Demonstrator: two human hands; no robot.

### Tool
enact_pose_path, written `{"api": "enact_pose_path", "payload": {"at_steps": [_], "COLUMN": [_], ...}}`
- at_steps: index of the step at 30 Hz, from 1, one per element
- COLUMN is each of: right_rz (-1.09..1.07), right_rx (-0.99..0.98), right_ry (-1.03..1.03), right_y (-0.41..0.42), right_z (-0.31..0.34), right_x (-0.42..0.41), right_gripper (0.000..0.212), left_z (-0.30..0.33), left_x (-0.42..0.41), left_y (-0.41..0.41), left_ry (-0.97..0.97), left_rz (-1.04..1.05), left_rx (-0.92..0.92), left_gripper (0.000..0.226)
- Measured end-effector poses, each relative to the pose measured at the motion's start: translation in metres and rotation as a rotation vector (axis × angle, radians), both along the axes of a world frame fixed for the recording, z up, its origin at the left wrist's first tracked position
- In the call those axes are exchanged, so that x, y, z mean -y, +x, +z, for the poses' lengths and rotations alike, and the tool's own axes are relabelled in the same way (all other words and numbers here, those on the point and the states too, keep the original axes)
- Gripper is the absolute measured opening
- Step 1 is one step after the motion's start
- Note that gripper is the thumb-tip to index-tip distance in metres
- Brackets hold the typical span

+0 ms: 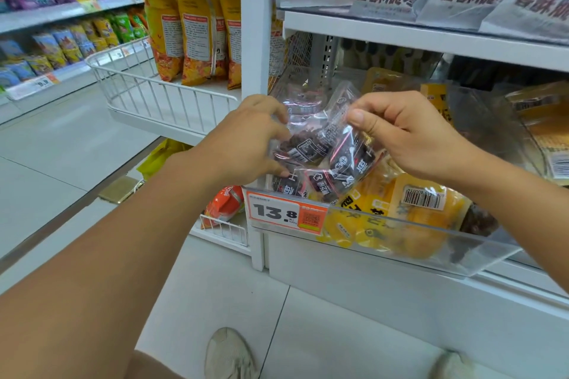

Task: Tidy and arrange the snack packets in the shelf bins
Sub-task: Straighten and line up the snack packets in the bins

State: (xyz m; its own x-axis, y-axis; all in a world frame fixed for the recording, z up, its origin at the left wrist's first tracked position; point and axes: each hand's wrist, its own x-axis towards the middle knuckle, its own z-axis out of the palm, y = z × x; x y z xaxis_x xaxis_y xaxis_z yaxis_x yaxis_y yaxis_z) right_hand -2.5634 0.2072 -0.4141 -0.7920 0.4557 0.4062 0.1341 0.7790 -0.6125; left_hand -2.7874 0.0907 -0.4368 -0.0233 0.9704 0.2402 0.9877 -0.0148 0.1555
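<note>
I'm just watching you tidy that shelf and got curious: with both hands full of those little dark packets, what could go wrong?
1. Both the left hand and right hand pinch several slippery clear dark snack packets at once; one might slide from the grip and drop to the floor.
2. The clear bin also holds yellow packets, so the two sorts could get mixed.

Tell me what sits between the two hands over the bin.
In the head view, clear packets of dark snacks fill the gap between the left hand and right hand; both hands grip them above the clear bin.
</note>
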Motion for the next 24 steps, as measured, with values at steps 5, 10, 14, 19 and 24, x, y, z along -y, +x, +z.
{"api": "enact_pose_path", "payload": {"at_steps": [5, 10, 14, 19, 24], "right_rz": [0.071, 0.058, 0.024, -0.060, -0.110], "right_rx": [-0.047, -0.093, -0.141, -0.150, 0.025], "right_ry": [0.025, 0.076, 0.135, 0.161, 0.306], "right_y": [0.003, 0.007, 0.009, 0.002, -0.025], "right_z": [0.009, 0.014, 0.010, 0.004, -0.022], "right_x": [0.004, 0.007, 0.007, 0.006, 0.009], "right_gripper": [0.034, 0.030, 0.030, 0.033, 0.031], "left_z": [-0.007, -0.008, -0.008, -0.006, -0.006], "left_x": [0.002, 0.004, 0.003, 0.004, 0.009], "left_y": [-0.005, -0.008, -0.004, -0.005, -0.007], "left_ry": [0.177, 0.212, 0.186, 0.183, 0.162], "left_rz": [0.102, 0.109, 0.126, 0.119, 0.090], "left_rx": [0.083, 0.149, 0.178, 0.170, 0.184], "left_gripper": [0.024, 0.022, 0.021, 0.021, 0.024]}}
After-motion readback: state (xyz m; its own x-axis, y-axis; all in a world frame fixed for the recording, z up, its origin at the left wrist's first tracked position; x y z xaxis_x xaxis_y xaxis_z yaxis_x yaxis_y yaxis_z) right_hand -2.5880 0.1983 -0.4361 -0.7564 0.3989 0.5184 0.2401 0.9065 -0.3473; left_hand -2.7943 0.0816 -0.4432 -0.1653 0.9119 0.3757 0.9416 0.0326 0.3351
